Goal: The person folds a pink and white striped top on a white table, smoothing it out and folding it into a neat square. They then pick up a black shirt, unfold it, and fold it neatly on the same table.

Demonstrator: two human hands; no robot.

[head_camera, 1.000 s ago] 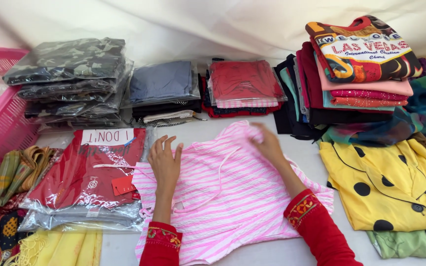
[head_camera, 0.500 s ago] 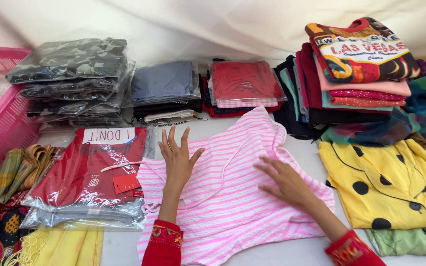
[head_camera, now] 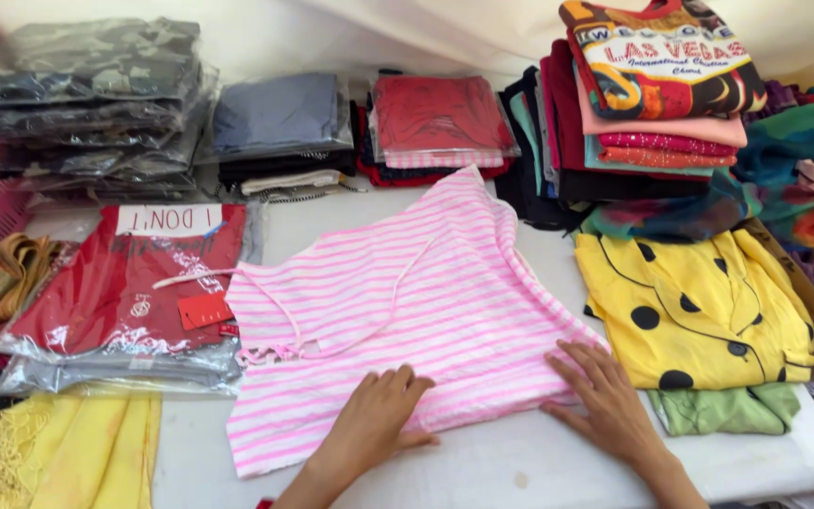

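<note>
Pink-and-white striped cotton top [head_camera: 398,311] lies flat on the white worktop [head_camera: 520,462], partly folded with sides tucked; its bottom hem remains unfolded. Left hand [head_camera: 374,424] and right hand [head_camera: 605,396] press flat and open on that hem, holding nothing. Wrists cut off; strap ends beyond the left hand are hard to make out.

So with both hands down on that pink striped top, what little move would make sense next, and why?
Probably a fold: lifting the near hem of the pink striped top up and away over itself. Both the left hand and the right hand lie flat, palms down, along that near edge, and the top is spread flat on the white table, while the clothes around it lie folded in stacks.
</note>
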